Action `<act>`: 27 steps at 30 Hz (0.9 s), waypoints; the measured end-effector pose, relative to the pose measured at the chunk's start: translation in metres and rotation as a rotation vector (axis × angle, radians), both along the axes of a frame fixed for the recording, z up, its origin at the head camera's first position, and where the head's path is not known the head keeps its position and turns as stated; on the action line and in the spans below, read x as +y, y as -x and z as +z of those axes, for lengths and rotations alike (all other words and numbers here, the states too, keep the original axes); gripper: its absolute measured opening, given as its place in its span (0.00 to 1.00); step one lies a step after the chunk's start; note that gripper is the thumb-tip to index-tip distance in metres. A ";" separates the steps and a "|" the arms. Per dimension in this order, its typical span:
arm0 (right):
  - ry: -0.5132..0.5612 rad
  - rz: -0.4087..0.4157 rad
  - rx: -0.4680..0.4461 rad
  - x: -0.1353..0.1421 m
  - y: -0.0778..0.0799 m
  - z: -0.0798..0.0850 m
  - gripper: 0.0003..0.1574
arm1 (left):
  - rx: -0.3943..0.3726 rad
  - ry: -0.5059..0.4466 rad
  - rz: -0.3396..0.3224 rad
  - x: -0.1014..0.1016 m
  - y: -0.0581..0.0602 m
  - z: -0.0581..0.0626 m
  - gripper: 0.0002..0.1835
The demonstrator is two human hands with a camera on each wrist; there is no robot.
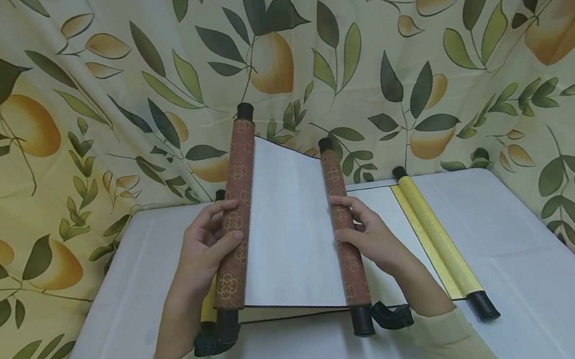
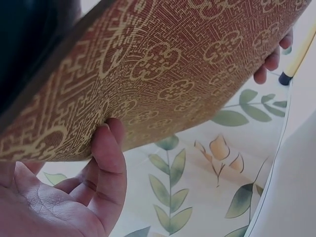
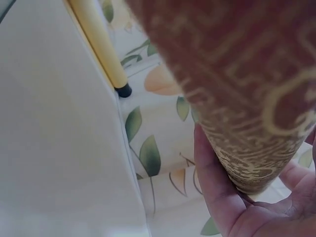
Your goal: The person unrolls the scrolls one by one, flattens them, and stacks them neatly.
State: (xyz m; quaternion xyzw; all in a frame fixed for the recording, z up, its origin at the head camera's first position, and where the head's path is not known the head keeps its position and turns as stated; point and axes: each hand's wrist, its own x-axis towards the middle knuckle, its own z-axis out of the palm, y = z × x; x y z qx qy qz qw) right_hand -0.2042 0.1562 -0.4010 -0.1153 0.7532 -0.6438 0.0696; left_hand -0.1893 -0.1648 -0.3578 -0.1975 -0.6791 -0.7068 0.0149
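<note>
A red hanging scroll with gold flower patterns (image 1: 239, 179) is held up, partly unrolled, its white paper (image 1: 293, 231) spread between two rolled ends with black knobs. My left hand (image 1: 205, 244) grips the left roll, thumb in front. The right hand (image 1: 372, 232) pinches the right roll (image 1: 346, 226) between thumb and fingers. In the left wrist view the patterned backing (image 2: 173, 74) fills the upper part, with fingertips touching its lower edge. In the right wrist view the roll (image 3: 256, 148) sits between thumb and fingers. The left roll's top tilts away to the right.
A yellow scroll (image 1: 432, 228) lies unrolled on the white-covered table (image 1: 509, 238) beneath the red one, black knobs at its ends. Its left roll is mostly hidden. A fruit-patterned cloth (image 1: 275, 58) hangs behind the table. Black bands (image 1: 393, 316) sit at the wrists.
</note>
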 end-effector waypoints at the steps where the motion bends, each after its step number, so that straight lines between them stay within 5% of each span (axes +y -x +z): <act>1: -0.001 0.002 -0.002 0.000 0.000 -0.001 0.40 | -0.002 -0.001 0.004 0.000 0.000 0.000 0.26; 27: -0.018 -0.009 -0.013 0.003 0.001 0.000 0.42 | -0.004 -0.007 0.016 -0.001 0.001 0.001 0.26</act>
